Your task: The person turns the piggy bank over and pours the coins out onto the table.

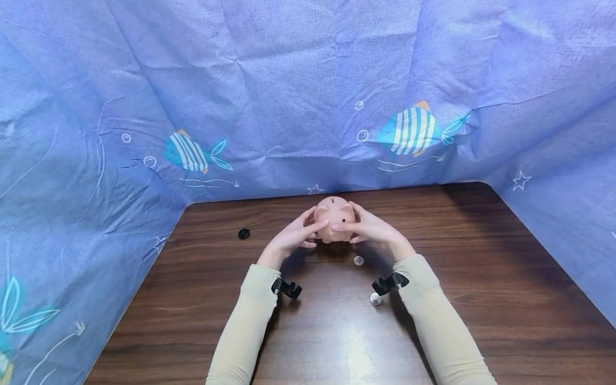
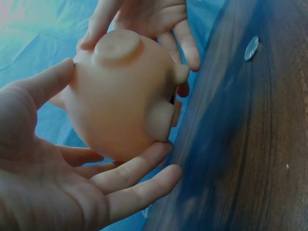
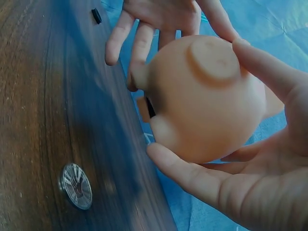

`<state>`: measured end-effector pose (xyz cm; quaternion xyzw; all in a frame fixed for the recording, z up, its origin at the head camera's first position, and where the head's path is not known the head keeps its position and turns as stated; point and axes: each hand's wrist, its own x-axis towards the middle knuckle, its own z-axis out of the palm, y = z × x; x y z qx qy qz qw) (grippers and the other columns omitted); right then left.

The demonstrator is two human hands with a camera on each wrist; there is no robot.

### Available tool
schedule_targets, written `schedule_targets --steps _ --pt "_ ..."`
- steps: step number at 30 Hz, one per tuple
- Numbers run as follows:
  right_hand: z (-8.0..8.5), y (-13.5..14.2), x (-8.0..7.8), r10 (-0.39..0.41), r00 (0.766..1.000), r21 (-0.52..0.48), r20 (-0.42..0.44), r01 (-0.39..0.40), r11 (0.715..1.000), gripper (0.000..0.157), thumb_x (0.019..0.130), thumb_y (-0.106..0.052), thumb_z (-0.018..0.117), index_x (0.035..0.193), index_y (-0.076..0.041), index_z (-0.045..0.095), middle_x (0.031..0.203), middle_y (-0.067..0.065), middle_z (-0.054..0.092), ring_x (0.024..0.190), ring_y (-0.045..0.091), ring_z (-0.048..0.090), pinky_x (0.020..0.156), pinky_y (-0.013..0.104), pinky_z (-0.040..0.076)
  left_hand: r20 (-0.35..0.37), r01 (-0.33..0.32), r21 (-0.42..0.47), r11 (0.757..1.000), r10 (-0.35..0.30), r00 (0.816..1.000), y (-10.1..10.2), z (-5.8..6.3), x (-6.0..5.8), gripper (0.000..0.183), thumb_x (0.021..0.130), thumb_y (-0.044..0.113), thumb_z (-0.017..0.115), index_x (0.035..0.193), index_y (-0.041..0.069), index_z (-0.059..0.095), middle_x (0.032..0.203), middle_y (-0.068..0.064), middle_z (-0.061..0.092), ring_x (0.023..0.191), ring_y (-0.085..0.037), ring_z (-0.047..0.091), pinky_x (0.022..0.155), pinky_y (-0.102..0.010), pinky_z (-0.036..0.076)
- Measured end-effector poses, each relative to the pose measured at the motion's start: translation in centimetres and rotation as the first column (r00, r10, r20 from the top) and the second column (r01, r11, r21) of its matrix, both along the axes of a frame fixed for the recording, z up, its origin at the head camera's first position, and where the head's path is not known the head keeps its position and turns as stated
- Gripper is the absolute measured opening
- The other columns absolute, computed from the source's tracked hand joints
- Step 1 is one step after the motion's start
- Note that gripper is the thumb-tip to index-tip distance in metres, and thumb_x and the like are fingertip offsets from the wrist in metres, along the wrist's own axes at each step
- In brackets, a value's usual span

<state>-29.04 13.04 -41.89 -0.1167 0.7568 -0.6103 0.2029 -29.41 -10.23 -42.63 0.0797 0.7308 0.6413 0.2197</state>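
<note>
A pink piggy bank [image 1: 333, 209] is gripped between both hands over the far half of the table, snout toward me and coin slot on top. My left hand [image 1: 294, 234] holds its left side, thumb on the face and fingers spread around the body. On the other side, my right hand [image 1: 379, 229] grips it the same way. Both wrist views show the pig's round body [image 2: 115, 101] with its stubby feet above the tabletop, and a dark opening [image 3: 150, 107] underneath. A silver coin [image 1: 358, 260] lies just below the pig.
Another silver coin [image 1: 376, 299] lies nearer, beside the right wrist's black strap [image 1: 391, 283]. A small black round plug [image 1: 244, 233] rests on the table's left part. Behind the brown wooden table [image 1: 481, 267] hangs a blue fish-patterned cloth [image 1: 298, 107].
</note>
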Motion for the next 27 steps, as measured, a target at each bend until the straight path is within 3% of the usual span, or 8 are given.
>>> schedule_targets --steps 10,14,16,19,21,23,25,27 --pt "-0.4 -0.1 -0.2 0.018 1.0 -0.006 0.006 -0.018 1.0 0.088 0.099 -0.034 0.065 0.162 -0.009 0.009 0.146 0.023 0.043 0.093 0.022 0.063 0.075 0.035 0.059 -0.006 -0.026 -0.02 0.999 0.026 1.0 0.6 -0.3 0.1 0.076 0.103 0.037 0.055 0.162 0.011 0.015 0.146 -0.024 0.048 0.106 -0.031 0.066 0.093 -0.051 0.054" --pt "-0.1 -0.4 0.1 -0.051 0.992 -0.022 -0.118 0.049 0.999 0.097 0.095 -0.032 0.072 0.163 -0.013 0.006 0.155 0.023 0.035 0.106 0.028 0.063 0.09 0.04 0.056 -0.119 -0.096 0.063 0.993 0.103 0.988 0.8 0.2 0.6 0.074 0.101 0.028 0.061 0.161 0.013 0.021 0.152 -0.017 0.043 0.112 -0.028 0.062 0.097 -0.051 0.052" --pt "0.8 -0.6 0.7 -0.098 0.959 -0.129 -0.264 0.066 0.989 0.101 0.091 -0.021 0.078 0.163 -0.018 0.007 0.16 0.017 0.029 0.123 0.029 0.056 0.102 0.042 0.05 -0.237 -0.111 0.168 0.979 0.149 0.96 0.8 1.5 1.4 0.077 0.097 0.019 0.068 0.161 0.02 0.024 0.159 -0.005 0.036 0.122 -0.024 0.057 0.101 -0.047 0.05" --pt "3.2 -0.8 2.2 -0.152 0.846 -0.328 -0.512 -0.029 0.944 0.111 0.08 0.005 0.082 0.161 -0.024 0.012 0.164 0.009 0.022 0.145 0.029 0.034 0.112 0.041 0.041 -0.469 -0.007 0.323 0.946 0.166 0.868 0.5 4.1 3.1 0.09 0.09 0.006 0.075 0.161 0.028 0.024 0.164 0.006 0.026 0.142 -0.021 0.041 0.111 -0.047 0.041" --pt "4.5 -1.0 3.0 -0.154 0.775 -0.417 -0.613 -0.151 0.896 0.117 0.071 0.023 0.079 0.158 -0.023 0.016 0.164 0.008 0.02 0.146 0.029 0.029 0.109 0.036 0.044 -0.585 0.096 0.351 0.932 0.137 0.8 0.2 5.5 3.9 0.097 0.087 0.004 0.079 0.162 0.029 0.022 0.166 0.009 0.02 0.147 -0.02 0.033 0.113 -0.049 0.037" --pt "5.0 -1.1 3.3 -0.148 0.746 -0.43 -0.649 -0.199 0.881 0.118 0.068 0.027 0.077 0.155 -0.021 0.015 0.163 0.011 0.022 0.144 0.032 0.031 0.106 0.036 0.047 -0.635 0.142 0.337 0.931 0.113 0.764 0.0 6.0 4.1 0.099 0.087 0.007 0.08 0.162 0.027 0.019 0.167 0.005 0.018 0.15 -0.021 0.026 0.115 -0.052 0.033" --pt "4.6 -1.1 2.9 -0.143 0.772 -0.407 -0.62 -0.16 0.9 0.115 0.071 0.023 0.079 0.154 -0.022 0.014 0.161 0.014 0.025 0.141 0.034 0.036 0.104 0.035 0.048 -0.61 0.103 0.301 0.948 0.109 0.785 -0.1 5.5 3.7 0.098 0.087 0.011 0.08 0.162 0.026 0.019 0.166 0.002 0.023 0.148 -0.021 0.03 0.115 -0.049 0.035" --pt "3.6 -1.0 2.3 -0.138 0.841 -0.343 -0.523 -0.059 0.937 0.111 0.076 0.013 0.081 0.156 -0.025 0.014 0.156 0.016 0.034 0.134 0.033 0.046 0.101 0.035 0.05 -0.512 0.033 0.276 0.961 0.118 0.851 0.0 4.2 2.9 0.092 0.089 0.011 0.077 0.162 0.023 0.022 0.162 -0.003 0.031 0.144 -0.022 0.037 0.114 -0.045 0.038"
